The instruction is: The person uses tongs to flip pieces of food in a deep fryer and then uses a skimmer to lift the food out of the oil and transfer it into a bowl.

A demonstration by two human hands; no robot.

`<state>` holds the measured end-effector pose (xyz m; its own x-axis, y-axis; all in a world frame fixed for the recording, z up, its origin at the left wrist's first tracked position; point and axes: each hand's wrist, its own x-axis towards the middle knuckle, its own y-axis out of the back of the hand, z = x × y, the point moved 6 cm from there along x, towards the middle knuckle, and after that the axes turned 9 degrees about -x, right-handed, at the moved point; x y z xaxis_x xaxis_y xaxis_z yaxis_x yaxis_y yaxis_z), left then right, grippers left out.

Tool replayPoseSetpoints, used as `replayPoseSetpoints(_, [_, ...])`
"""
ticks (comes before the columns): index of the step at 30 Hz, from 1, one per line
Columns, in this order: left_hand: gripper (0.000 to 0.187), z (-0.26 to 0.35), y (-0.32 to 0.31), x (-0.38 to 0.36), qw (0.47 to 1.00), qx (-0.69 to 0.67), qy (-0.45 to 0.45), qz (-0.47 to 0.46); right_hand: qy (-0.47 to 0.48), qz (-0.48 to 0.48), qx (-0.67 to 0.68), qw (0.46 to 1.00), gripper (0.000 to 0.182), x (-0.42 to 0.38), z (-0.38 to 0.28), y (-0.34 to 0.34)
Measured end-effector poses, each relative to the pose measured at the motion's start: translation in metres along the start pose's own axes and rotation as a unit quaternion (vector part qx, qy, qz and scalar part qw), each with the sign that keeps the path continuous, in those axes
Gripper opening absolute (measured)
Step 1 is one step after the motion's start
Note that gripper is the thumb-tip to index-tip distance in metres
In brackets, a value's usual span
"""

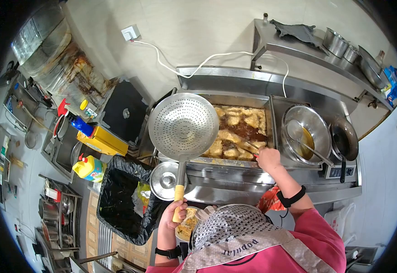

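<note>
The left hand (176,210), at seven o'clock, has its grip closed round the yellow handle of the skimmer (183,125), whose perforated bowl hangs over the fryer (235,98). At three o'clock of it, the right hand (268,159) grips thin tongs (252,146) reaching into the fried pieces (235,132) in the oil.

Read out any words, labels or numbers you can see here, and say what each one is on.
"popular", upside down in this view, on the patterned head scarf.
Yellow bottle: label too blurred to read.
Blue packet on the shelf: print too small to read.
Cooker control panel: markings too small to read.
</note>
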<state>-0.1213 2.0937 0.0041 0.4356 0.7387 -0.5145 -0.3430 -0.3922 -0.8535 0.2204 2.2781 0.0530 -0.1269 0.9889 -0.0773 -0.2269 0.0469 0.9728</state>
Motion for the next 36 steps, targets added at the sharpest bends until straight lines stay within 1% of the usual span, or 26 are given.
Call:
replayPoseSetpoints(4, [0.019,0.0,0.0,0.0,1.0,-0.001,-0.001,0.001,0.003,-0.073,0.074,0.995,0.035,0.0,0.015,0.01])
replayPoseSetpoints(8, [0.018,0.0,-0.001,0.0,1.0,0.003,0.0,0.007,0.02,-0.099,0.101,0.99,0.044,0.003,0.03,0.02])
replayPoseSetpoints(11, [0.018,0.0,-0.003,-0.001,1.0,0.003,0.0,0.011,-0.018,-0.083,0.096,0.992,0.043,0.007,0.034,0.033])
replayPoseSetpoints(15, [0.018,0.0,-0.004,-0.002,1.0,0.011,-0.007,0.017,-0.077,-0.041,0.049,0.995,0.032,0.026,0.034,0.05])
replayPoseSetpoints(16, [0.019,0.0,-0.005,-0.002,1.0,0.013,-0.008,0.018,-0.093,-0.021,0.034,0.995,0.025,0.037,0.031,0.051])
replayPoseSetpoints(19, [0.019,-0.001,-0.003,-0.001,1.0,0.005,-0.006,0.013,-0.066,-0.019,-0.013,0.998,0.018,0.072,0.016,0.051])
replayPoseSetpoints(23, [0.02,0.0,-0.004,-0.002,1.0,0.013,-0.007,0.008,-0.064,0.007,-0.069,0.996,0.014,0.121,-0.003,0.028])
replayPoseSetpoints(25, [0.02,0.0,-0.005,-0.002,1.0,0.013,-0.007,0.005,-0.059,0.005,-0.101,0.993,0.016,0.134,-0.014,0.026])
replayPoseSetpoints(26, [0.021,0.0,-0.005,-0.003,1.0,0.016,-0.008,0.009,-0.061,0.013,-0.08,0.995,0.014,0.142,-0.014,0.02])
replayPoseSetpoints(29, [0.021,0.001,-0.005,-0.004,1.0,0.019,-0.012,0.013,-0.035,-0.007,-0.071,0.997,0.014,0.152,-0.012,0.009])
replayPoseSetpoints(32, [0.022,-0.001,-0.005,-0.001,1.0,0.017,-0.008,0.008,-0.062,0.003,-0.05,0.997,0.014,0.141,-0.001,0.011])
replayPoseSetpoints(35, [0.022,-0.001,-0.008,-0.002,1.0,0.02,-0.008,0.018,-0.06,-0.031,-0.049,0.997,0.018,0.116,0.009,0.023])
replayPoseSetpoints(36, [0.022,-0.001,-0.012,-0.004,0.999,0.024,-0.01,0.023,-0.073,-0.037,-0.017,0.997,0.023,0.101,0.012,0.035])
